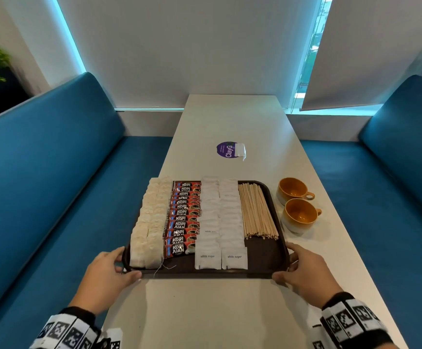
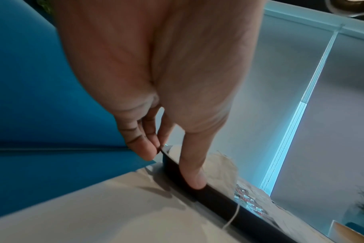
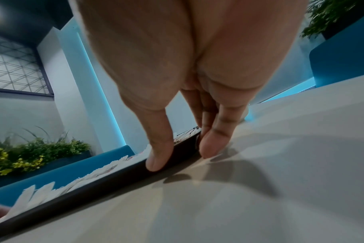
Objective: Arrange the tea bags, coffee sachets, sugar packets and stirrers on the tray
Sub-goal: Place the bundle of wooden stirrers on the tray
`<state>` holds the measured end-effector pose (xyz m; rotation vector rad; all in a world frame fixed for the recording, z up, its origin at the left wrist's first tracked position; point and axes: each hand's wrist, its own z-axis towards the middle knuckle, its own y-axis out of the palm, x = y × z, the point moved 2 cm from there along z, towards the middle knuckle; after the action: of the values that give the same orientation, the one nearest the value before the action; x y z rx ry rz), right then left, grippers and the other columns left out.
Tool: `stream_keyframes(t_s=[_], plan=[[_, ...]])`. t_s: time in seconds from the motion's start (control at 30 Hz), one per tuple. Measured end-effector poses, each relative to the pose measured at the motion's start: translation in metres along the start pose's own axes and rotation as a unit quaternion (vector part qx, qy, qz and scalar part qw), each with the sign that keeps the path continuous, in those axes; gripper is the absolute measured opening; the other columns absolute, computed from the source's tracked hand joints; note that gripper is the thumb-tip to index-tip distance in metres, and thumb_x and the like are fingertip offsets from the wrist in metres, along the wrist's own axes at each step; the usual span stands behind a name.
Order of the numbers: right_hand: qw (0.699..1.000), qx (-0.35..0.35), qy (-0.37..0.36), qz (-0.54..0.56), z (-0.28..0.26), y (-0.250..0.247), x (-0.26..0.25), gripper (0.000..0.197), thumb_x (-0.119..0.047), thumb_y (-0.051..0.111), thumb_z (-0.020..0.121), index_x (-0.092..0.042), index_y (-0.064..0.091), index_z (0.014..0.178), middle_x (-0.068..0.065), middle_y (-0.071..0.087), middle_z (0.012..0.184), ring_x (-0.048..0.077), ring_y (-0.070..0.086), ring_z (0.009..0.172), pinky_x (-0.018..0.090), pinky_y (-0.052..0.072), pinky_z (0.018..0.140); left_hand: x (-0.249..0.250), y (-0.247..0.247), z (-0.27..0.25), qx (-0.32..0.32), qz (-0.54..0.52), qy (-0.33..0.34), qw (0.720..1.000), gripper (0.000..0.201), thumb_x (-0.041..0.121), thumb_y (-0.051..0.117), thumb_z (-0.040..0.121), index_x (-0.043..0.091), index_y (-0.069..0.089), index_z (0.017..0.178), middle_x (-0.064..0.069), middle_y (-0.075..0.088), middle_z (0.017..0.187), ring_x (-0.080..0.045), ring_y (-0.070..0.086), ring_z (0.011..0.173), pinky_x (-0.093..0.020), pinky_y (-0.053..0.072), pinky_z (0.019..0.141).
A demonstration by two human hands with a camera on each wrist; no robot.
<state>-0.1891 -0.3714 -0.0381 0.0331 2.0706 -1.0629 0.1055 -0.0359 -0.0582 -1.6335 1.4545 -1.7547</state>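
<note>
A dark brown tray [image 1: 265, 255] lies on the white table. From left to right it carries two columns of tea bags [image 1: 152, 222], a column of red and black coffee sachets [image 1: 183, 217], two columns of white sugar packets [image 1: 220, 217] and a bundle of wooden stirrers [image 1: 256, 212]. My left hand [image 1: 126, 265] frames the near left corner. Its thumb [image 2: 194, 180] lies against the near rim [image 2: 229, 202] and its fingers touch the left side. My right hand [image 1: 281, 264] frames the near right corner, thumb [image 3: 156, 162] on the rim [image 3: 94, 192], straight fingers beside the tray.
Two orange cups [image 1: 293, 190] [image 1: 300, 215] stand just right of the tray. Farther back a small white packet [image 1: 240, 150] lies on a round purple sticker. Blue benches flank the table on both sides. A tea bag string hangs over the tray's near rim.
</note>
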Motion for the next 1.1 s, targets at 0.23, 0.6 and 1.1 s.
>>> stream_keyframes(t_s=[0.23,0.6,1.1], plan=[[0.997,0.063,0.028,0.021,0.043,0.007,-0.011,0.082,-0.02,0.086,0.08,-0.018,0.045,0.151,0.0,0.069,0.082,0.012,0.066,0.078,0.023,0.051,0.07,0.026,0.0,0.048,-0.009,-0.014,0.021,1.0,0.049,0.029,0.086,0.079,0.029,0.064,0.123,0.012,0.069,0.095,-0.001,0.059,0.083,-0.021,0.04,0.068],[0.994,0.086,0.048,-0.049,0.108,0.019,-0.026,0.082,-0.031,0.076,0.089,-0.02,0.032,0.158,0.007,0.062,0.139,0.026,0.062,0.123,0.04,0.055,0.1,0.053,0.003,0.097,-0.002,-0.018,-0.005,1.0,0.056,0.023,0.083,0.085,0.016,0.059,0.134,0.0,0.066,0.106,-0.02,0.055,0.098,-0.032,0.041,0.084],[0.999,0.016,-0.028,-0.018,0.07,-0.015,-0.044,0.063,-0.026,0.07,0.096,-0.027,0.04,0.151,0.0,0.07,0.104,0.011,0.067,0.09,0.021,0.055,0.073,0.101,-0.027,0.095,0.023,0.047,-0.01,0.999,0.078,0.038,0.077,0.085,0.013,0.041,0.15,-0.014,0.057,0.134,-0.031,0.054,0.125,-0.038,0.047,0.097]])
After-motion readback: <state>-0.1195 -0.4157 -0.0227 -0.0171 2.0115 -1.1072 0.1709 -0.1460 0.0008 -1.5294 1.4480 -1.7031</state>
